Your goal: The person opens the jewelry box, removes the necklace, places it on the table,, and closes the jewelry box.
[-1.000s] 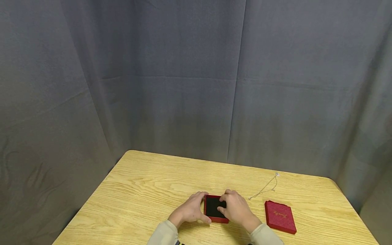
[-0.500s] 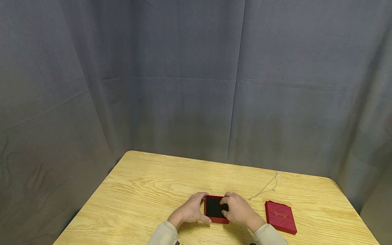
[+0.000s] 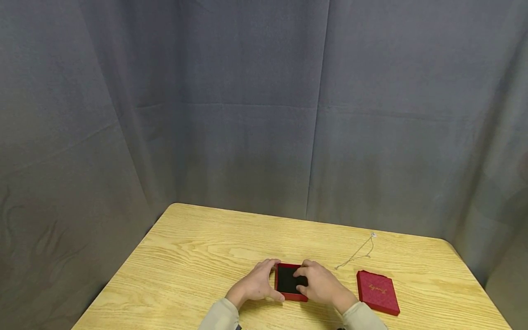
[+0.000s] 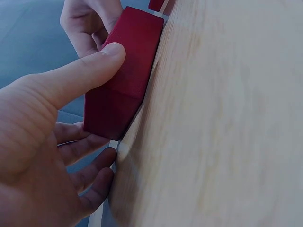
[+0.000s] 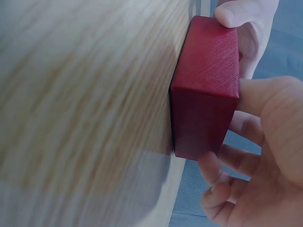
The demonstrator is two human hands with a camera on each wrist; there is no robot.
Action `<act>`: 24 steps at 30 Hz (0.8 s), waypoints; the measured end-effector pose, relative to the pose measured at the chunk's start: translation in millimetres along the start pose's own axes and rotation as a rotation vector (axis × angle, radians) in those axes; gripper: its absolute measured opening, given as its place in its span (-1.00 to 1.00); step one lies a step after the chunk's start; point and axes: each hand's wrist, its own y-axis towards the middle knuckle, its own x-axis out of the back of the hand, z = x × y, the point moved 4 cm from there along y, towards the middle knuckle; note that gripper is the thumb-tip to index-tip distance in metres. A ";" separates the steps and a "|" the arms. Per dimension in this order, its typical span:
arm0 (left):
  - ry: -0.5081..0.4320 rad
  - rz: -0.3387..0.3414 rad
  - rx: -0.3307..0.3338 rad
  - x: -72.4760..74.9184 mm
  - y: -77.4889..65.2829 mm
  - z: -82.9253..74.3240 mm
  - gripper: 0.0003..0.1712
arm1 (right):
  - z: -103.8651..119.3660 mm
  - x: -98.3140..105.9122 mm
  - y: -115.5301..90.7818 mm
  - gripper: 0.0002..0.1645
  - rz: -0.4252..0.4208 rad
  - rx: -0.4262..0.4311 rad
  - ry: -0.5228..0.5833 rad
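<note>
A small red box [image 3: 292, 297] sits uncovered on the table, its inside filled by a flat black pad [image 3: 285, 279]. My left hand [image 3: 255, 280] grips the box at its left side, thumb on the near wall and fingers at the far corner. The thumb presses the red wall in the left wrist view. Over the box's right edge lies my right hand [image 3: 323, 284], thumb and forefinger parted with their tips at the black pad. Its other fingers hang loosely curled beside the box wall in the right wrist view. Whether the tips dig into the pad is too small to tell.
A red lid [image 3: 377, 292] with gold lettering lies to the right of the right hand. Behind it, a thin chain necklace [image 3: 358, 253] with a small pale tag is spread on the wooden table [image 3: 185, 256]. Grey curtains [image 3: 247, 137] hang around the table.
My right hand has shifted slightly right, and its fingertips have slid a little across the black pad. My left hand and the box have stayed nearly still.
</note>
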 end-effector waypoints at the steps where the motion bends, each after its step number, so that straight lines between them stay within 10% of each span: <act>1: 0.002 0.000 0.000 -0.1 0.0 0.1 0.06 | -0.1 0.0 0.1 -0.73 0.000 -0.001 0.001; 24: -0.001 -0.017 0.007 -0.2 -0.2 -2.9 0.07 | -11.0 14.7 -9.2 -0.74 -0.037 -0.075 0.139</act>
